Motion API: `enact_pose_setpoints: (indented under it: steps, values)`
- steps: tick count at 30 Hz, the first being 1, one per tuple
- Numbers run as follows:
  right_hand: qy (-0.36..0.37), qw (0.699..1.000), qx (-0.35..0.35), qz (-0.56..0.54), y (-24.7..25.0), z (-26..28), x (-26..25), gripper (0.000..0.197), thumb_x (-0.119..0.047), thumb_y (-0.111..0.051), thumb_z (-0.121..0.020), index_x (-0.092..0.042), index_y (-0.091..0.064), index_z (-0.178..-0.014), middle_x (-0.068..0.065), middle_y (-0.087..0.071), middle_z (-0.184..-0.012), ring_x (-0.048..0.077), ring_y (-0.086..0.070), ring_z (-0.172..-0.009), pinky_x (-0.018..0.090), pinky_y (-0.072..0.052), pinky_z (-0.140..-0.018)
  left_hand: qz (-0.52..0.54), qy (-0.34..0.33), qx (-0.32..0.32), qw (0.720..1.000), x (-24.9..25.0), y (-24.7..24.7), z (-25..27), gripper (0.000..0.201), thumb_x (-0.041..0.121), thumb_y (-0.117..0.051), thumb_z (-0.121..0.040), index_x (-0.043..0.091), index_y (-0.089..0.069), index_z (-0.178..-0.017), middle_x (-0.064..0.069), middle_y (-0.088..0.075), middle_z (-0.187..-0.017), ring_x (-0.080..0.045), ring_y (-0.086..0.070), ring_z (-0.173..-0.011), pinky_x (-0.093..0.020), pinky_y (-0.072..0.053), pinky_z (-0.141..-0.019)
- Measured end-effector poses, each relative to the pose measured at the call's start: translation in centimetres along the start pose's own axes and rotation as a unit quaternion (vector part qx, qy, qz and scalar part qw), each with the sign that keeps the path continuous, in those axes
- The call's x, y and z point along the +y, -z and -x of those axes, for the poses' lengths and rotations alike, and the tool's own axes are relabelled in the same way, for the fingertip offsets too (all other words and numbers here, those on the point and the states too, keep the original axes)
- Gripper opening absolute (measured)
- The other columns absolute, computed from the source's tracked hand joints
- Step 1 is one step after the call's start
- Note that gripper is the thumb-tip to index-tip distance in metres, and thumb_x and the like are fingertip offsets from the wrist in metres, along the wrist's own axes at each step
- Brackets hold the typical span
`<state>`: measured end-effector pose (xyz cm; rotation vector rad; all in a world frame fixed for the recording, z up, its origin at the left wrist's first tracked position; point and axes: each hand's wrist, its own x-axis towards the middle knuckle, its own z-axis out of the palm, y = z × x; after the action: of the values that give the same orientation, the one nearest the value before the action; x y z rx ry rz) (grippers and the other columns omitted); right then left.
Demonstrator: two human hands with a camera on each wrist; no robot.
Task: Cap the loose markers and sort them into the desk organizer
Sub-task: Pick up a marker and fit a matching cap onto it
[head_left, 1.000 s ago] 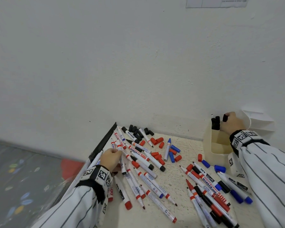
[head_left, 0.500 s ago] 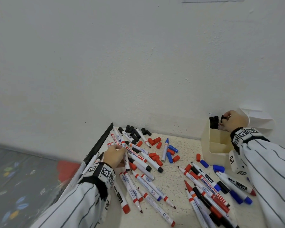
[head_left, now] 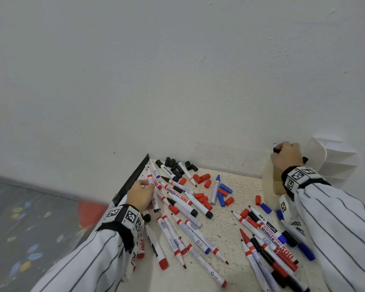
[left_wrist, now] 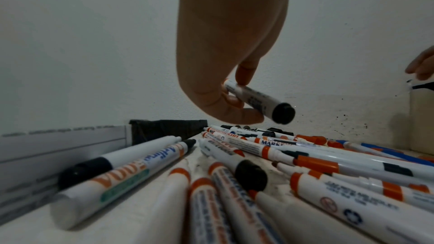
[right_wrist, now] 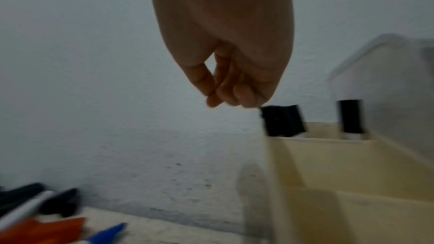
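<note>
Left hand [left_wrist: 225, 47] pinches a white, black-ended plastic marker [left_wrist: 258, 102] above the table's [head_left: 226, 234] left edge: likely light, stiff, slick; grip mid-barrel. Right hand [right_wrist: 225, 53] curls empty over the cream organizer [right_wrist: 305, 164].

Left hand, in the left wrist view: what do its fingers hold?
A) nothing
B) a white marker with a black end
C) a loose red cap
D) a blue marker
B: the left hand pinches a white marker whose end toward the camera is black, and holds it in the air.
</note>
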<state>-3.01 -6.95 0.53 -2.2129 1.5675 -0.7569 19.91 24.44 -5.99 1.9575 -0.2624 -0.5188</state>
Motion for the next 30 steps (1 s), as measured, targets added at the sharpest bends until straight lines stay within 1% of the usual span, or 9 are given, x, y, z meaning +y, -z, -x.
enact_pose_setpoints:
  steps: [2, 4, 8, 12, 15, 18, 20, 24, 30]
  values:
    - [0.054, 0.997, -0.036, -0.035, -1.0, 1.3, -2.1, 0.022, -0.007, -0.050, -0.089, -0.004, -0.058, -0.110, 0.018, -0.058, -0.114, 0.029, -0.055, -0.096, 0.028, -0.040, -0.081, 0.004, 0.000, 0.011, 1.000, -0.2, 0.8, -0.2, 0.020, 0.026, -0.052, -0.091, 0.015, -0.052, -0.108, -0.011, -0.062, -0.100, -0.023, -0.064, -0.072, -0.038, -0.058, -0.067]
    - [0.106, 0.985, -0.112, -0.078, -2.3, 3.3, -4.7, 0.020, -0.004, -0.046, -0.092, -0.007, -0.060, -0.106, 0.014, -0.063, -0.108, 0.019, -0.055, -0.084, 0.026, -0.042, -0.075, 0.006, -0.002, 0.016, 1.000, -0.5, 1.6, -0.4, 0.021, 0.028, -0.052, -0.091, 0.016, -0.053, -0.108, -0.011, -0.062, -0.101, -0.025, -0.066, -0.081, -0.039, -0.058, -0.072]
    - [0.190, 0.915, -0.342, -0.098, -5.2, 8.7, -10.5, 0.017, -0.007, -0.048, -0.093, -0.013, -0.061, -0.104, 0.004, -0.063, -0.103, 0.011, -0.058, -0.075, 0.017, -0.049, -0.065, 0.008, -0.001, 0.047, 0.999, -1.2, 3.0, -0.6, 0.008, 0.028, -0.052, -0.089, 0.021, -0.055, -0.093, -0.007, -0.064, -0.095, -0.026, -0.066, -0.084, -0.044, -0.057, -0.079]
    - [0.322, 0.818, -0.476, 0.017, -8.8, 13.9, -15.0, 0.025, -0.022, -0.055, -0.091, -0.019, -0.061, -0.115, -0.004, -0.061, -0.112, 0.006, -0.057, -0.093, 0.018, -0.043, -0.082, 0.012, 0.013, 0.038, 0.999, -1.8, 4.3, -0.4, 0.005, 0.025, -0.051, -0.088, 0.021, -0.054, -0.090, -0.009, -0.065, -0.096, -0.028, -0.066, -0.086, -0.045, -0.057, -0.078]
    - [0.348, 0.800, -0.480, 0.086, -11.6, 16.0, -16.3, 0.031, -0.023, -0.054, -0.092, -0.021, -0.057, -0.123, 0.000, -0.056, -0.126, 0.013, -0.052, -0.112, 0.025, -0.039, -0.095, 0.008, 0.019, 0.037, 0.999, -1.8, 5.2, -0.1, 0.011, 0.024, -0.052, -0.088, 0.018, -0.056, -0.097, -0.011, -0.064, -0.098, -0.029, -0.066, -0.083, -0.039, -0.058, -0.068]
    - [0.322, 0.851, -0.397, 0.119, -13.2, 16.1, -16.4, 0.041, -0.007, -0.045, -0.093, -0.020, -0.050, -0.131, 0.006, -0.043, -0.139, 0.021, -0.045, -0.124, 0.031, -0.038, -0.102, -0.003, 0.028, 0.025, 0.999, -1.9, 5.7, 0.1, 0.011, 0.024, -0.053, -0.090, 0.017, -0.055, -0.098, -0.011, -0.062, -0.099, -0.029, -0.065, -0.077, -0.033, -0.057, -0.058]
    - [0.293, 0.870, -0.377, 0.125, -13.5, 15.5, -15.8, 0.051, 0.002, -0.040, -0.092, -0.019, -0.042, -0.138, 0.009, -0.040, -0.140, 0.023, -0.045, -0.125, 0.032, -0.040, -0.102, -0.009, 0.025, 0.020, 0.999, -2.1, 5.8, 0.2, 0.007, 0.024, -0.054, -0.089, 0.018, -0.055, -0.092, -0.012, -0.063, -0.098, -0.031, -0.066, -0.078, -0.037, -0.058, -0.062]
    - [0.288, 0.859, -0.394, 0.156, -14.0, 14.6, -14.5, 0.063, 0.006, -0.041, -0.090, -0.025, -0.031, -0.144, 0.010, -0.042, -0.140, 0.022, -0.050, -0.118, 0.028, -0.046, -0.093, -0.028, 0.020, 0.014, 0.999, -2.3, 5.7, 0.3, 0.007, 0.025, -0.053, -0.089, 0.018, -0.055, -0.089, -0.008, -0.063, -0.093, -0.029, -0.066, -0.080, -0.040, -0.059, -0.070]
    - [0.295, 0.862, -0.368, 0.184, -14.8, 14.0, -14.2, 0.052, 0.008, -0.048, -0.087, -0.014, -0.048, -0.134, 0.009, -0.052, -0.130, 0.022, -0.053, -0.115, 0.027, -0.044, -0.098, -0.015, 0.033, -0.008, 0.999, -2.6, 5.3, 0.3, 0.015, 0.026, -0.052, -0.090, 0.015, -0.055, -0.099, -0.008, -0.063, -0.095, -0.025, -0.066, -0.077, -0.040, -0.059, -0.068]
